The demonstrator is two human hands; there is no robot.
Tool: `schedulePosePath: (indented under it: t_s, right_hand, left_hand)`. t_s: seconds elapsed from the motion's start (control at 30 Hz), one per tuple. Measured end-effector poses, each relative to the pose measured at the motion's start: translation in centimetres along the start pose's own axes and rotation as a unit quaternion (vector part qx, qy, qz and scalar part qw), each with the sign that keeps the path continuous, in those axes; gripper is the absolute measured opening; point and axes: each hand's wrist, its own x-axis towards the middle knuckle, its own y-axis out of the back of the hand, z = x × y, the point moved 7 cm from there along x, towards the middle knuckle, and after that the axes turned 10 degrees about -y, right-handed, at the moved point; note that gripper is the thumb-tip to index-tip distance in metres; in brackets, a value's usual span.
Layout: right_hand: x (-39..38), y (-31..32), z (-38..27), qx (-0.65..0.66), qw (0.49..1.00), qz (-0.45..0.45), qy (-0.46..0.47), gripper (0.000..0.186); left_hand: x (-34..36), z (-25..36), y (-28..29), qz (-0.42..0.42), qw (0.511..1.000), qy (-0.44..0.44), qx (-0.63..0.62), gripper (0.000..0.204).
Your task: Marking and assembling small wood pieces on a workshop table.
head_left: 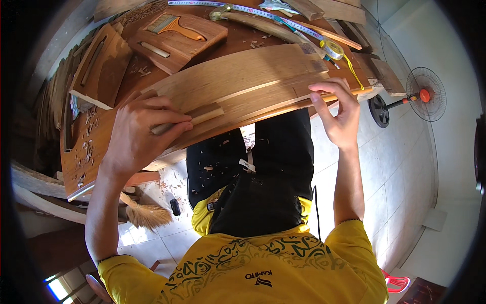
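Note:
A long wooden board (238, 66) with a stepped face lies along the near edge of the workbench. My left hand (144, 121) is closed on a short wooden piece (205, 114), pressed against the left part of the board; the fingers hide its left end. Toward the board's right end, my right hand (338, 104) has its thumb and forefinger pinched at the near edge of the board. The other fingers of that hand are curled and partly hidden.
Wood shavings litter the workbench (96, 147). Behind the board are a paintbrush (177, 28) on a wooden block (202, 35), a hammer (253, 20) and a tape measure (331, 49) with its blade drawn out. A broom (147, 214) lies below left; a fan (425, 94) stands right.

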Motion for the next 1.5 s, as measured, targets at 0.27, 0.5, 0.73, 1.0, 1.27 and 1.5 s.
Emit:
schedulePosePath:
  t_s: [0.27, 0.5, 0.73, 1.0, 1.27, 1.5]
  right_hand:
    - [-0.7, -1.0, -0.5, 0.020, 1.000, -0.015, -0.004, 0.019]
    - [-0.6, -1.6, -0.1, 0.028, 0.999, 0.001, 0.025, 0.017]
    - [-0.8, -1.7, 0.9, 0.098, 0.995, -0.027, -0.001, 0.017]
    - [-0.8, 0.0, -0.5, -0.034, 0.999, -0.010, 0.033, 0.035]
    - [-2.0, -6.1, -4.9, -0.102, 0.985, -0.086, 0.107, 0.053]
    - [-1.2, -0.9, -0.6, -0.178, 0.981, -0.074, 0.035, 0.046]
  left_hand:
    - [-0.5, 0.1, -0.3, 0.030, 0.999, 0.009, 0.006, 0.014]
    - [-0.2, 0.8, 0.1, 0.043, 0.998, -0.009, 0.044, 0.013]
    - [0.0, 1.1, 0.2, 0.051, 0.998, 0.021, 0.010, 0.016]
    - [-0.6, 0.8, -0.2, 0.028, 0.999, 0.037, 0.022, 0.018]
    - [-0.6, 1.0, -0.1, 0.060, 0.997, 0.037, 0.016, 0.018]
    - [-0.8, 0.7, -0.2, 0.043, 0.998, 0.042, 0.014, 0.018]
